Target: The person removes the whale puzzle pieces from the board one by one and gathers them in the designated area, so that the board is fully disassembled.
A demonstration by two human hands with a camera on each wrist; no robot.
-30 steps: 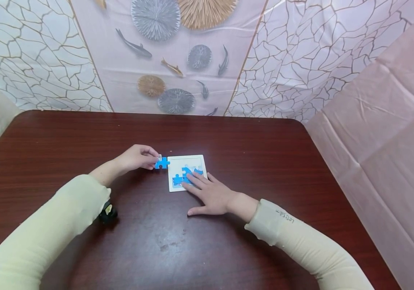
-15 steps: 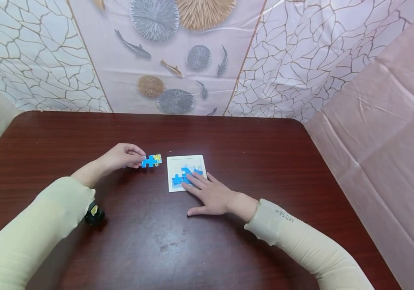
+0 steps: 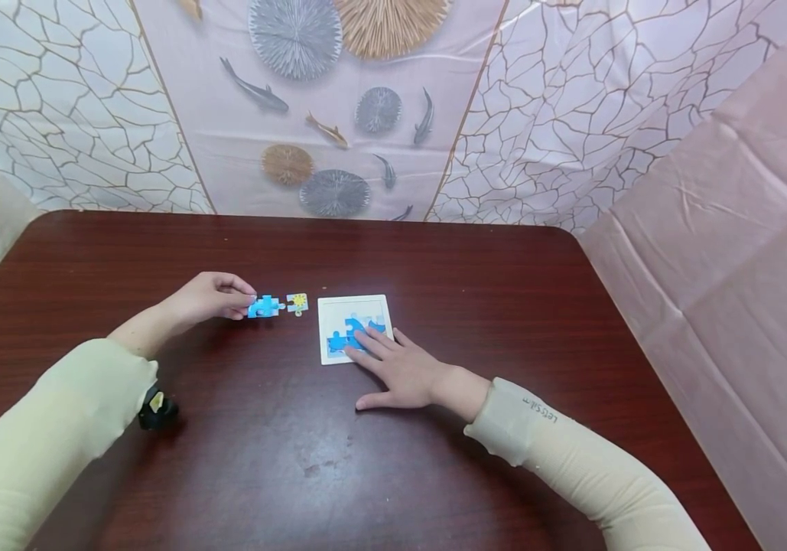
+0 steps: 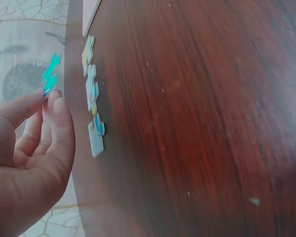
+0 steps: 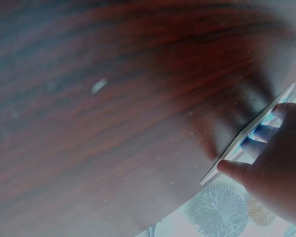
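In the pinch of your left hand [image 4: 32, 158], above the table [image 4: 187, 123] and left of the tray [image 3: 338, 308], is a blue, notched piece [image 4: 51, 74]; your right hand [image 3: 403, 373] rests spread on the tray. The left-wrist view separates it from three loose pieces [image 4: 92, 89], overlapped in the head view, which clearly shows one's yellow sun [image 3: 300, 301].

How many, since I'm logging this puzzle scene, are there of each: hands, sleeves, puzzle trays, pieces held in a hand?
Hands: 2 (left hand, right hand)
Sleeves: 2 (left sleeve, right sleeve)
Puzzle tray: 1
Held puzzle piece: 1
Total: 6
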